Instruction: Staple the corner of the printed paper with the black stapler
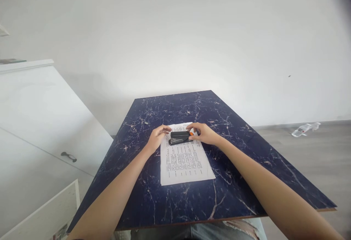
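Observation:
A black stapler [179, 136] with an orange part at its right end lies sideways across the upper part of a stack of printed paper sheets [181, 167]. My right hand [203, 133] has its thumb and fingers curled around the stapler's right, orange end. At the other end is my left hand [158, 136], its fingers loosely bent and apart over the sheets' left edge. Those fingertips come close to the stapler's left end; whether they touch it I cannot tell. Nothing shows in the left hand.
The sheets rest on a dark blue table [148, 203] with white marble veining. A white cabinet [41, 115] with a dark handle [68, 156] stands to the left. A pale wall rises behind the table. On the floor at right lies a clear plastic bottle [301, 129].

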The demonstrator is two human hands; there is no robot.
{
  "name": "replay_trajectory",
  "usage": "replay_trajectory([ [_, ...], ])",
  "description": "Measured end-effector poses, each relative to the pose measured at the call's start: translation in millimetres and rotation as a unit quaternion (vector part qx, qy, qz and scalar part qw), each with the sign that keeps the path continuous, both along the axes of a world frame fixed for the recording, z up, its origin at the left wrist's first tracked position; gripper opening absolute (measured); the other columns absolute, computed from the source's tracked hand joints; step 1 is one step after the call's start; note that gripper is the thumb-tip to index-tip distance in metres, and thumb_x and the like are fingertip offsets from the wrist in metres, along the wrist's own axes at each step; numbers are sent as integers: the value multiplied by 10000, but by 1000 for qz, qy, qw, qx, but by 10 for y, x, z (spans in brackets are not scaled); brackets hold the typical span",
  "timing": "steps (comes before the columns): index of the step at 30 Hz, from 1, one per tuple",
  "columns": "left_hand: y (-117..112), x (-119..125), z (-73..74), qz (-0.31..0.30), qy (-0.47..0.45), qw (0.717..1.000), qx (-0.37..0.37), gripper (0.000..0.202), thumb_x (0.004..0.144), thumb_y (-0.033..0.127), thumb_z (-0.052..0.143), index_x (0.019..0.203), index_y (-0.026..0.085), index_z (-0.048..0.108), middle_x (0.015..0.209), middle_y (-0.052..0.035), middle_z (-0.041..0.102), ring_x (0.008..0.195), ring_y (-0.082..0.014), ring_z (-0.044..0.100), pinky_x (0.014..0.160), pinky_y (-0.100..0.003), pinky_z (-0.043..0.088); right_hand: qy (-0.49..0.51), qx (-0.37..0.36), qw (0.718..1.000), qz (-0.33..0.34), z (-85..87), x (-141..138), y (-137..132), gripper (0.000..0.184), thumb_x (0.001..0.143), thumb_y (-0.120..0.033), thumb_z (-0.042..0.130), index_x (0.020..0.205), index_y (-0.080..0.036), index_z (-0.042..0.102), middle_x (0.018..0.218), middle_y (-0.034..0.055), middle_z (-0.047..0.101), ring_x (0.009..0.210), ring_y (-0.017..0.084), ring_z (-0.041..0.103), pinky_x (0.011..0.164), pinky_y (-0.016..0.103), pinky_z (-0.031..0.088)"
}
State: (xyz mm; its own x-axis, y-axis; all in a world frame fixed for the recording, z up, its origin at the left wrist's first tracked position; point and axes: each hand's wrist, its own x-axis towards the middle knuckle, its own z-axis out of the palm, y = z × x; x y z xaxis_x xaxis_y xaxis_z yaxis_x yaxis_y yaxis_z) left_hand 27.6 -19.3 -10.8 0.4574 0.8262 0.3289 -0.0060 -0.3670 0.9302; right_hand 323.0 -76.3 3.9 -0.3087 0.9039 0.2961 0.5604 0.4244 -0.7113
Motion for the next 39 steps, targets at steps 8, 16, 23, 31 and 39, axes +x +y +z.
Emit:
replay_trajectory([
  [8, -22, 65, -32, -21, -152, 974, -169, 213, 825, 263, 713, 1006, 177, 787, 1134, -119, 757, 1121, -261, 686, 1087, -413, 475, 284, -343, 894, -55, 86, -188, -129, 352, 1017, -449, 551, 1234, -207, 686, 1457, 175, 604, 498, 118, 669, 409, 267, 533],
  [16, -94, 204, -91, -25, -234, 944, -232, 285, 899, 387, 713, 1047, 156, 791, 1239, -145, 742, 1276, -301, 634, 1181, -434, 402, 357, -376, 851, -85, -31, -314, -106, 351, 1069, -384, 481, 1287, -153, 630, 1436, 222, 580, 746, 262, 799, 562, 326, 669],
  [23, -35, 145, -106, 30, -251, 930, -266, 463, 1018, 530, 509, 1078, 154, 773, 1319, -160, 707, 1336, -305, 600, 1211, -453, 371, 369, -379, 842, -107, -7, -348, -142, 274, 1043, -293, 563, 1247, -134, 654, 1455, 204, 577, 848, 266, 803, 821, 371, 688],
  [31, 1, 81, -137, 123, -267, 931, -217, 450, 1044, 484, 449, 1058, 152, 753, 1242, -152, 741, 1248, -272, 663, 1178, -458, 413, 395, -376, 828, -133, 51, -393, -164, 259, 977, -302, 690, 1184, -147, 677, 1251, 172, 692, 826, 274, 801, 877, 422, 685],
  [39, 1, 80, -155, 115, -241, 940, -212, 468, 1012, 537, 483, 1047, 153, 749, 1246, -168, 735, 1245, -288, 665, 1163, -476, 424, 394, -373, 828, -144, 55, -408, -157, 286, 958, -304, 716, 1190, -142, 673, 1189, 184, 716, 814, 292, 801, 887, 450, 680],
])
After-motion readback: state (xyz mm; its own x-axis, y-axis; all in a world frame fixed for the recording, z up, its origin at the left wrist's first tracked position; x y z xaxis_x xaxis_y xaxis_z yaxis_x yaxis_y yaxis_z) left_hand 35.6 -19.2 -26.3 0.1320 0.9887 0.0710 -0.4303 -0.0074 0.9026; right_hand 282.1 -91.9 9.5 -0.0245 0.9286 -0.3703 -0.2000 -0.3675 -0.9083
